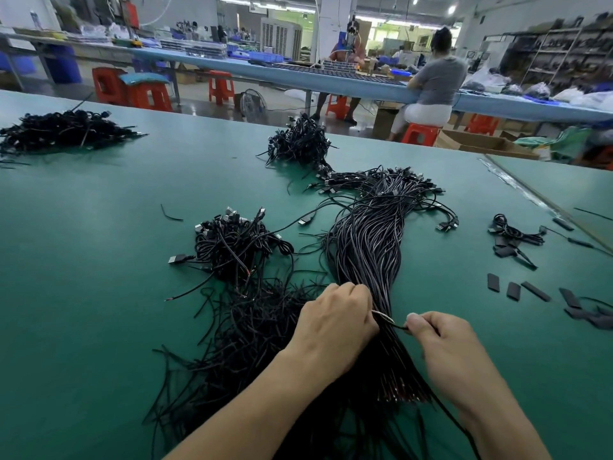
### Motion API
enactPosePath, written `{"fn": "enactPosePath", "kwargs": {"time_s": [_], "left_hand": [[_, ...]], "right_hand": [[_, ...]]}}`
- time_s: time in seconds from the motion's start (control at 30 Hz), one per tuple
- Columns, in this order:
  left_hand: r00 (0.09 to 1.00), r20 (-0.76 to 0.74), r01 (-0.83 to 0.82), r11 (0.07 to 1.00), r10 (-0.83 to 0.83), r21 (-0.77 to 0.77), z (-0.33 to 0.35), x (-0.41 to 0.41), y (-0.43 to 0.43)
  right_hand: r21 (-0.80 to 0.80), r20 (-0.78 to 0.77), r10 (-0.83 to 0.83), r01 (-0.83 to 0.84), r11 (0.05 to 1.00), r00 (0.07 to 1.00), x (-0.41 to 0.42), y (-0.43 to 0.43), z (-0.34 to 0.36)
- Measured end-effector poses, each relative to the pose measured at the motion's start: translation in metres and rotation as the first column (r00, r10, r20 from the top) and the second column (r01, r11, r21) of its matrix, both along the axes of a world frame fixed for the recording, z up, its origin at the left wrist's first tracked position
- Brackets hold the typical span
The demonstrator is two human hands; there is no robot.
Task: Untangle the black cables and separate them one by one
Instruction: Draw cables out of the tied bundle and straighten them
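A long bundle of black cables (365, 247) runs from USB plugs at the far end toward me across the green table (99, 227). My left hand (335, 320) grips the bundle at its narrow part, fingers curled round it. My right hand (441, 346) pinches a single black cable (386, 317) between thumb and finger, drawn sideways out of the bundle. A tangled heap of loose black cables (252, 327) lies to the left of my left hand. The bundle's near ends show bare wire tips by my right wrist.
Another tangle with USB plugs (232, 244) sits left of the bundle. More cable piles lie far left (63, 131) and at the back centre (298, 141). Black sleeve pieces (530, 290) are scattered at right. A person on a red stool (431, 84) works at the bench beyond.
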State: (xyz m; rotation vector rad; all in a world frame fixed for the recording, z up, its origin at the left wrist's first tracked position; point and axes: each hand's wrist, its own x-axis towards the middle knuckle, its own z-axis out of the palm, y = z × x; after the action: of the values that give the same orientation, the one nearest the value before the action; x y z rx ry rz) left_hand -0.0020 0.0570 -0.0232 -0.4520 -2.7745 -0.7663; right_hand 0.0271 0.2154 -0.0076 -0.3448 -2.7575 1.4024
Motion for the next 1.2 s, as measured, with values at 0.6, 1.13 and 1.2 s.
{"fn": "enactPosePath", "kwargs": {"time_s": [0.6,1.13,1.2], "left_hand": [[0.990,0.143,0.003,0.995,-0.018,0.104,0.000,0.000,-0.008],[0.986,0.164,-0.012,0.986,-0.015,0.165,0.001,0.000,-0.009],[0.987,0.161,-0.006,0.986,-0.022,0.166,0.001,-0.001,-0.010]], "right_hand": [[0.287,-0.197,0.022,0.036,0.957,0.980,0.008,-0.029,0.007],[0.401,0.134,0.083,-0.131,0.907,0.987,0.009,0.003,0.014],[0.374,0.005,0.060,-0.057,0.926,0.998,0.008,-0.017,0.014]]}}
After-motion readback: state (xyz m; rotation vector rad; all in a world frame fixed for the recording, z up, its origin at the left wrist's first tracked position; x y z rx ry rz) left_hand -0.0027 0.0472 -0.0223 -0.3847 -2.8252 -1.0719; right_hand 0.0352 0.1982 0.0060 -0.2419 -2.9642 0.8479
